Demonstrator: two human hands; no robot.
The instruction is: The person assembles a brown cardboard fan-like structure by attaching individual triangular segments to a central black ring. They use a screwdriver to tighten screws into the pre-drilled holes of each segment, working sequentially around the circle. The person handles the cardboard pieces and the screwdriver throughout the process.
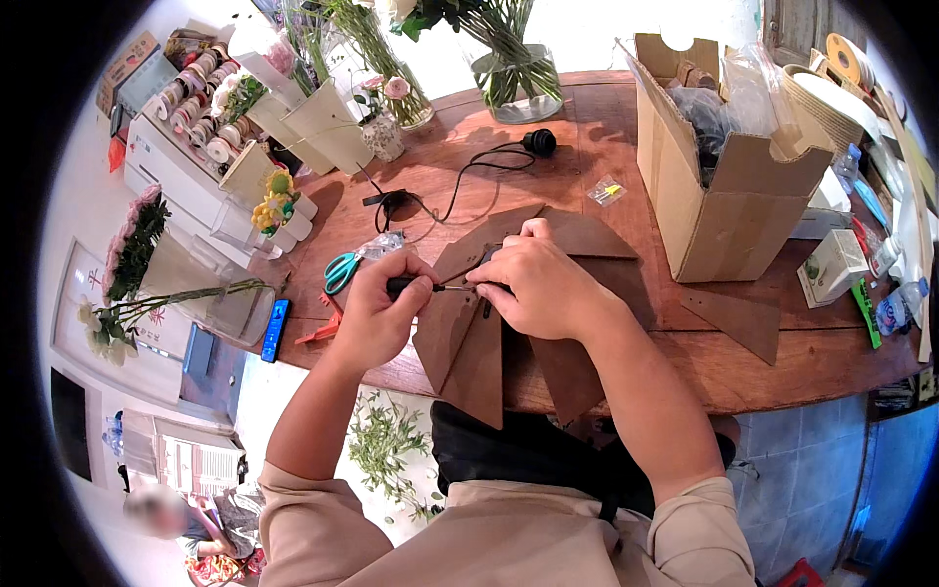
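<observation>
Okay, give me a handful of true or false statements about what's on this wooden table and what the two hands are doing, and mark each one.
1. The left hand grips a dark-handled tool pointed at the brown panels. True.
2. The right hand is resting on the cardboard box. False: it presses on the brown panels, and the box stands apart to the right.
3. Teal-handled scissors lie on the table to the left of the left hand. True.
4. The cardboard box is closed. False: its flaps are open, with plastic bags showing inside.
5. A glass vase of green stems stands at the far edge of the table. True.
</observation>
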